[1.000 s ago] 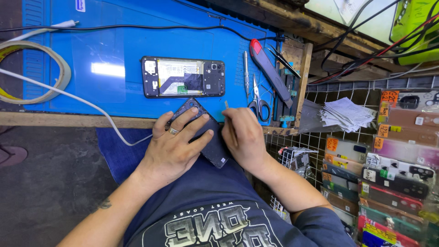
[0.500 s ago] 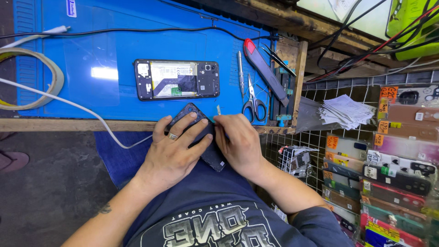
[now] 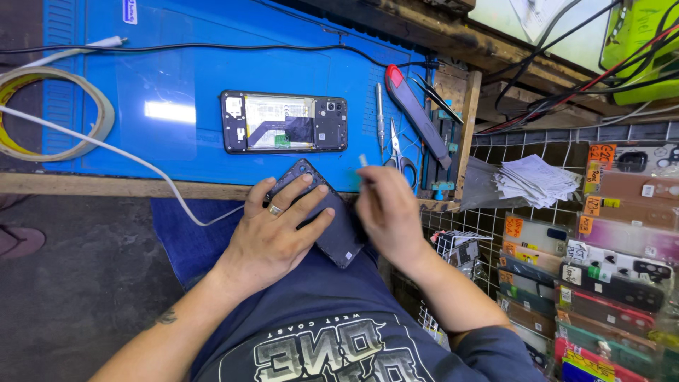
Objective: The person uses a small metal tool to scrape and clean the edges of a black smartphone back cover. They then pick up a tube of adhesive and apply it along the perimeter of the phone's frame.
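A dark rectangular plastic phone back cover (image 3: 322,212) was pinned flat under the spread left hand (image 3: 279,226) for steadiness; beside it, the right hand (image 3: 385,212) pinched a small pale tool (image 3: 363,161).

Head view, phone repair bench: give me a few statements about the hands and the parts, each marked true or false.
1. The left hand presses flat on a dark phone back cover. True.
2. The opened phone lies on the person's lap. False: it lies on the blue work mat.
3. The right hand pinches a small light-coloured piece. True.
4. The scissors are in the right hand's grip. False: they lie on the mat.
5. A roll of tape lies at the mat's left end. True.
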